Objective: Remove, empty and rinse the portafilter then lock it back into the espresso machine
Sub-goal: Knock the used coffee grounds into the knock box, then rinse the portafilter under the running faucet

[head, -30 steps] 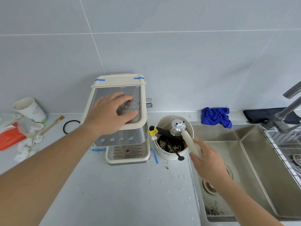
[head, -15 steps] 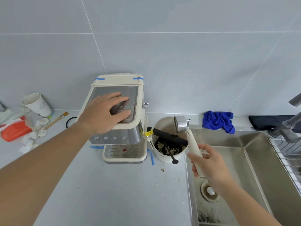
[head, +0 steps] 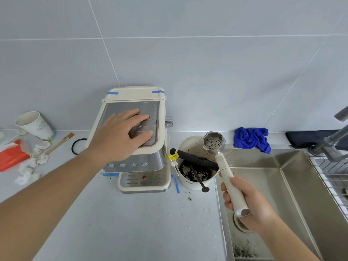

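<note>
My right hand (head: 250, 206) grips the cream handle of the portafilter (head: 214, 142), whose steel basket faces up above the right rim of the knock box, with a few coffee specks left inside. The cream knock box (head: 188, 182) holds dark grounds under a black bar (head: 195, 160). My left hand (head: 120, 136) lies flat, fingers spread, on the top plate of the cream and steel espresso machine (head: 143, 162).
A steel sink (head: 293, 187) with a drain and grounds lies to the right, with a tap (head: 333, 142) and a rack at the far right. A blue cloth (head: 251, 139) sits behind it. At left are a paper cup (head: 34, 125), brush, black ring, tissues and red pack.
My right hand turned the portafilter from basket-down over the knock box to basket-up and raised it slightly toward the sink side. The left hand stayed on the machine.
</note>
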Action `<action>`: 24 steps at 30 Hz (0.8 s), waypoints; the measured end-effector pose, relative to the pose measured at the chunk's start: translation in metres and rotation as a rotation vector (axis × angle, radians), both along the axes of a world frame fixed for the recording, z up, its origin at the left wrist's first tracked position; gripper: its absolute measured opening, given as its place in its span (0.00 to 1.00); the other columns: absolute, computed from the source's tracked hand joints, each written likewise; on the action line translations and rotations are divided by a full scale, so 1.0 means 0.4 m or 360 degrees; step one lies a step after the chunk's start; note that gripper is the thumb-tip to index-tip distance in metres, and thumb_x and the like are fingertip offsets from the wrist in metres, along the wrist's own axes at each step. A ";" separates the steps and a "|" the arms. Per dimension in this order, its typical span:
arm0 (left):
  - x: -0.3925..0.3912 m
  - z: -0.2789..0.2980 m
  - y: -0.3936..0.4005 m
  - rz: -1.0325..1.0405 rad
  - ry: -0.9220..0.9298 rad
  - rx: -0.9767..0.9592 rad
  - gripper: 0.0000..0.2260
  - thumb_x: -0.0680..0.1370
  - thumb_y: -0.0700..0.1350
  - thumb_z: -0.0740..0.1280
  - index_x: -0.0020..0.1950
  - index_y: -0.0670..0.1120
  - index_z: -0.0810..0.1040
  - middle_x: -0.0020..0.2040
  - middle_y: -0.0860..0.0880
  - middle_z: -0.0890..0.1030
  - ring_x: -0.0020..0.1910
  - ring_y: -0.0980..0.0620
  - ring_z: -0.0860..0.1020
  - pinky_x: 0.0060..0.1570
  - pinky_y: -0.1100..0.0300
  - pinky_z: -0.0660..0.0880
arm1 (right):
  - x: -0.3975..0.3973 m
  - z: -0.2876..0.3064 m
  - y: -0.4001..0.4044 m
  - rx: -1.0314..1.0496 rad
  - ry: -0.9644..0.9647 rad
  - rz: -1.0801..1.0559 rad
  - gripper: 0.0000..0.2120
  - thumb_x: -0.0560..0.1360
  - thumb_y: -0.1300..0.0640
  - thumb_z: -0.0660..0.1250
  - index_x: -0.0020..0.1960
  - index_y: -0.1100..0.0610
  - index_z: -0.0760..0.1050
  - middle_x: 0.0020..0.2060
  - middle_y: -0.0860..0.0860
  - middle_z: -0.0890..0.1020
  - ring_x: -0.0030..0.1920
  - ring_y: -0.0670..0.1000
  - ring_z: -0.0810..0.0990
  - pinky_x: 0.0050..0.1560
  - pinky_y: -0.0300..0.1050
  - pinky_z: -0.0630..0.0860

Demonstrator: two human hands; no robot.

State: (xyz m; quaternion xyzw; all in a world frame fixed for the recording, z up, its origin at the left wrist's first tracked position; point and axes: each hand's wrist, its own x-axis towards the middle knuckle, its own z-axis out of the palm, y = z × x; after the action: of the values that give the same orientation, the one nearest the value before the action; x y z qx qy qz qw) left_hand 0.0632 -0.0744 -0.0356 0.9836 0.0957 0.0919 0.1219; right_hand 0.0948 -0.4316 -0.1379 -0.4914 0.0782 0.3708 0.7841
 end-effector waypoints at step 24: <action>-0.017 0.015 -0.485 0.0164 -0.0345 -0.1015 0.09 0.70 0.60 0.67 0.48 0.64 0.81 0.48 0.75 0.78 0.50 0.73 0.75 0.45 0.77 0.69 | 0.100 0.064 -0.203 0.0141 -0.0036 0.0252 0.24 0.69 0.54 0.71 0.61 0.65 0.76 0.43 0.64 0.82 0.27 0.53 0.74 0.24 0.44 0.73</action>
State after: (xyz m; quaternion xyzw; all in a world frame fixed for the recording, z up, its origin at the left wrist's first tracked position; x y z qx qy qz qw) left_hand 0.0564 -0.2685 -0.0297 0.8744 0.1557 0.1675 0.4280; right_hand 0.1348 -0.5126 -0.1124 -0.4652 0.0138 0.4291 0.7741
